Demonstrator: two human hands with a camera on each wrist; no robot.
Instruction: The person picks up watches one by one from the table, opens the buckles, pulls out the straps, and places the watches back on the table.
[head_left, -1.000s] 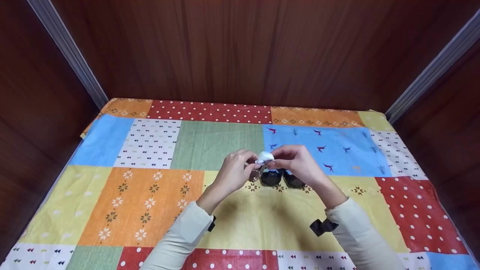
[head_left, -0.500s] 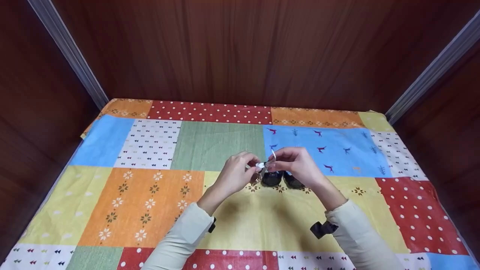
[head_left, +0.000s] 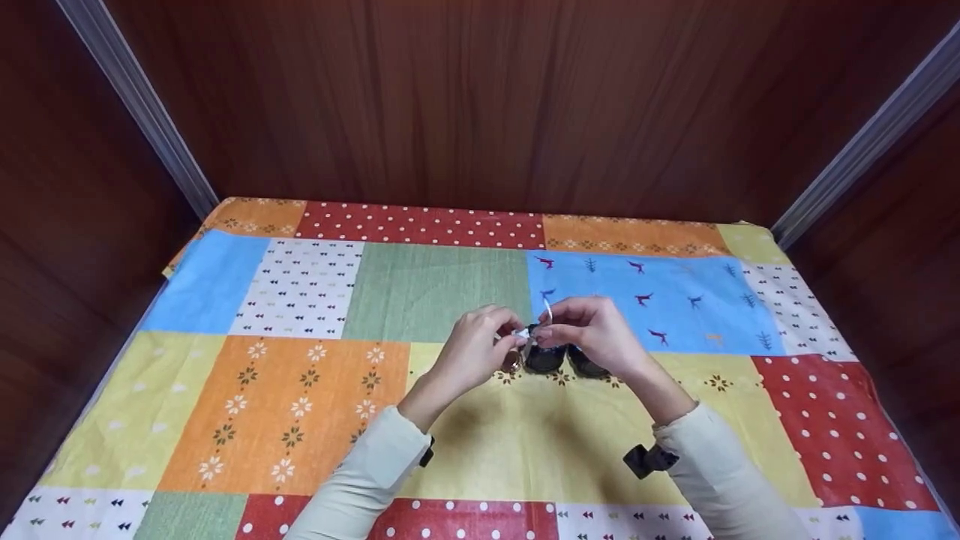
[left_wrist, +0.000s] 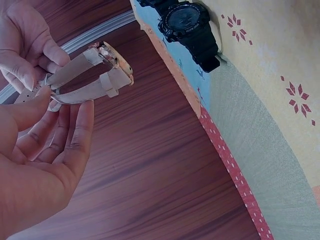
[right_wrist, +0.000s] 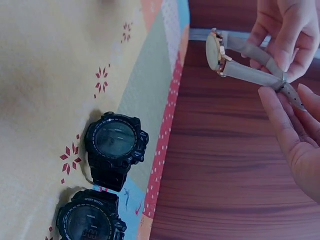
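1. Head view: the left hand makes a narrow pinch on the strap of a pale watch. This watch is between the two hands, at the fingertips and above the cloth.
2. In the same view, the right hand pinches the strap from the other side. Below its fingertips, partly hidden, is a black watch; a second black watch is beside it, nearer to the right wrist.
3. Left wrist view: the left thumb is close to the buckle, with the fingers below the strap. The strap makes a loop, and the case is beyond the fingertips. The right hand is just beside.
4. Right wrist view: the right hand holds the strap end, which has holes, between thumb and forefinger; the left hand is just beyond, near the buckle. Both black watches rest on the cloth, well apart from the right hand.
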